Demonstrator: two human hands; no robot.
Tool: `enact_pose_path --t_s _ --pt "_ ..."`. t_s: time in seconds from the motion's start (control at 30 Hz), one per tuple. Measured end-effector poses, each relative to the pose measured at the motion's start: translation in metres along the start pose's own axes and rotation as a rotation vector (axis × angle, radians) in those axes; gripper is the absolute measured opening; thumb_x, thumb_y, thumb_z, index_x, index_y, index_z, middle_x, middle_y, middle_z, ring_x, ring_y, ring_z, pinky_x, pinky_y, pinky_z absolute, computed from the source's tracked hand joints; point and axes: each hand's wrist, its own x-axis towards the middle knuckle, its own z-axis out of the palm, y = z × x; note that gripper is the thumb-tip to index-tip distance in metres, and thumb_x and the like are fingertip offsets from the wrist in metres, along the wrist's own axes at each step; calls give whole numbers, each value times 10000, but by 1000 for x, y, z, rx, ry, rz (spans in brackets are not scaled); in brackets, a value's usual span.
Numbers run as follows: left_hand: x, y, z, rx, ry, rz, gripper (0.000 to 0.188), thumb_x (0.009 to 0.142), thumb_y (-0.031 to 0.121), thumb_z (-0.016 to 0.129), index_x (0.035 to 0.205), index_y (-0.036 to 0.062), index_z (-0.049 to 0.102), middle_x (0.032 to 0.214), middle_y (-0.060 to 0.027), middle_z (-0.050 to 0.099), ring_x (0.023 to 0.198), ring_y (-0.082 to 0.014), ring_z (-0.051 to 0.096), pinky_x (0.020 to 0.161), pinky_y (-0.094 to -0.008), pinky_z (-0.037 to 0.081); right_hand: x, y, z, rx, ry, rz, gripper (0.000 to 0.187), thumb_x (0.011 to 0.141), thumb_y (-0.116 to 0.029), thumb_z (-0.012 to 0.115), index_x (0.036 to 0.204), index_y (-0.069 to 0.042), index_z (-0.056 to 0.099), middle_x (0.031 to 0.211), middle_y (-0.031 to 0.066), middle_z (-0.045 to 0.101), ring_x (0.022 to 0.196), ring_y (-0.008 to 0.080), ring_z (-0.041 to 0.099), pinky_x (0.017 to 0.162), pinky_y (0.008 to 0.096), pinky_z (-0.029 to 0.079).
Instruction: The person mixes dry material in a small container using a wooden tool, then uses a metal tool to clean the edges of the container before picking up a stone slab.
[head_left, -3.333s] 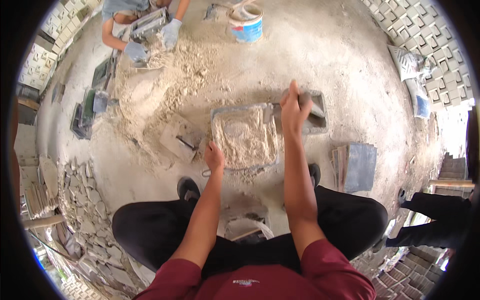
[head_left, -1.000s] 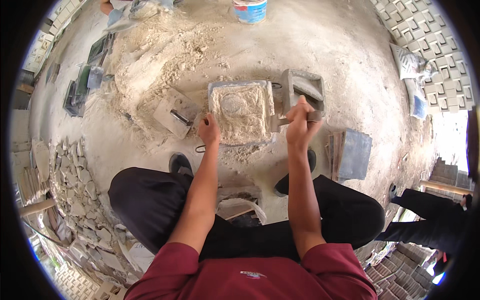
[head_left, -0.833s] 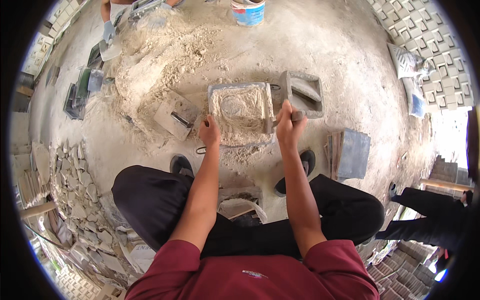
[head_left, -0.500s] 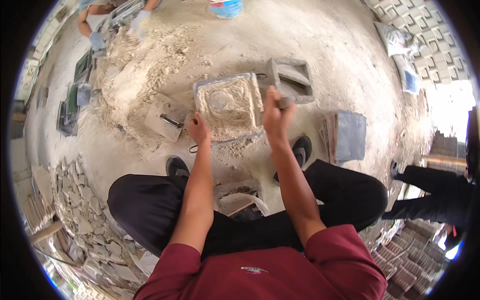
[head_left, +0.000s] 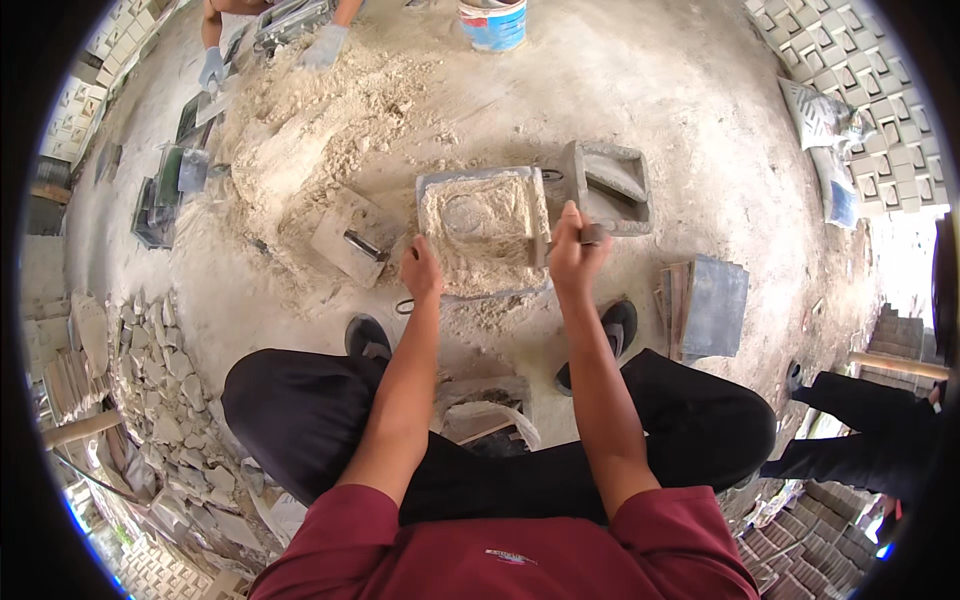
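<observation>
As we look down, pale floor [head_left: 720, 130] stretches between the grey box [head_left: 642, 165] and the printed sacks [head_left: 808, 112] on the right, and from the square frame [head_left: 475, 175] up toward the bucket [head_left: 497, 28]. To the left spreads the sand heap [head_left: 300, 120], its crumbly edge near a handled plate [head_left: 345, 225]. Nearest us, the maroon shirt [head_left: 450, 550] bears pale chest print, too small to read. Dark lettering or pattern and a blue panel mark the sacks, blurred for us.

Packed with sand, the square frame sits on the floor ahead of our feet, a round impression showing in its fill. Just beside its right edge stands the grey box; about three seconds ago our right hand and forearm covered part of it, while now we see more of its inside. Beyond, the bucket wears a blue label with a red patch.

Our right hand [head_left: 578, 250] has its fingers wrapped around the handle of a scraper [head_left: 541, 250], whose blade meets the frame's right edge, lower along that side than in the earliest view. Our left hand [head_left: 421, 268] has its fingers curled at the left edge; whether they grip it, we cannot tell.
</observation>
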Motion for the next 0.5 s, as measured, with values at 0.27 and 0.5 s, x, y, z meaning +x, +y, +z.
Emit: enact_pose_path --t_s 0.27,0.5 --pt "-12 16 8 99 40 164 516 925 410 390 846 -64 576 826 -252 602 805 -412 569 735 -466 405 19 4 0 -90 58 -179 464 929 -148 478 479 -86 387 428 -41 372 414 43 318 404 255 226" --pt "-5 8 -5 200 -151 169 540 956 427 268 1022 -37 535 992 -289 554 940 -452 516 815 -516 376 31 -22 13 162 32 -38 450 930 -157 508 519 -34 374 495 -68 336 471 28 276 412 257 178"
